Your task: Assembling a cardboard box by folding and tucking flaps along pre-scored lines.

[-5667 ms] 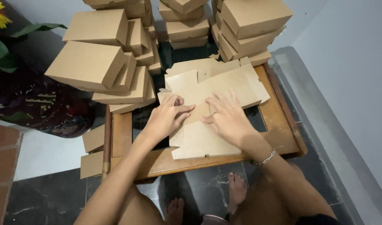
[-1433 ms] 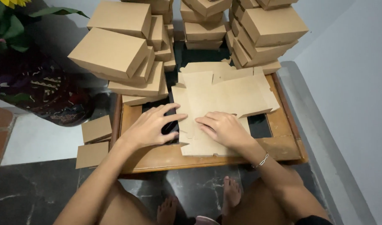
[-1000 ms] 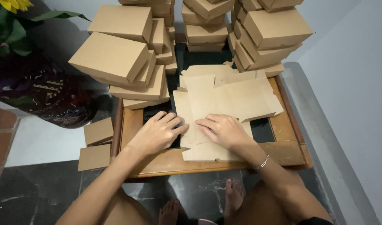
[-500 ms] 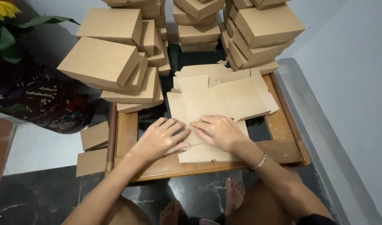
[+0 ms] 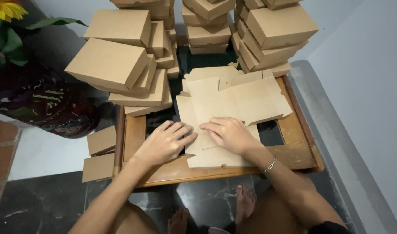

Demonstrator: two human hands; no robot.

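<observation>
Head view: flat brown die-cut cardboard box blank [image 5: 216, 130] lies on top of a loose pile of the same flat blanks [image 5: 246, 97], near the front edge of a low wooden tray-like table [image 5: 294, 130]. Both hands are pressed down on it. Left hand [image 5: 164, 143] palm down at the blank's left edge, fingers extended and close together, tips on the cardboard, not wrapped around anything. Right hand [image 5: 229, 134] palm down on the middle of the blank, fingers slightly curled, flat on the surface, no pinch visible. The fingertips of the two hands are just beside each other. A thin silver bracelet [image 5: 270, 164] sits on the right wrist.

Behind the table: stacks of assembled brown cardboard boxes, one leaning stack at the left [image 5: 120, 65], one in the middle [image 5: 207, 26], one at the right [image 5: 272, 34]. Two small flat cardboard pieces [image 5: 101, 151] lie on the floor left of the table. Dark patterned pot [image 5: 47, 104] with a yellow sunflower [image 5: 8, 8] at far left. Bare feet [image 5: 246, 203] on the dark marble floor [image 5: 34, 203] under the table edge. Pale wall [image 5: 367, 65] at right.
</observation>
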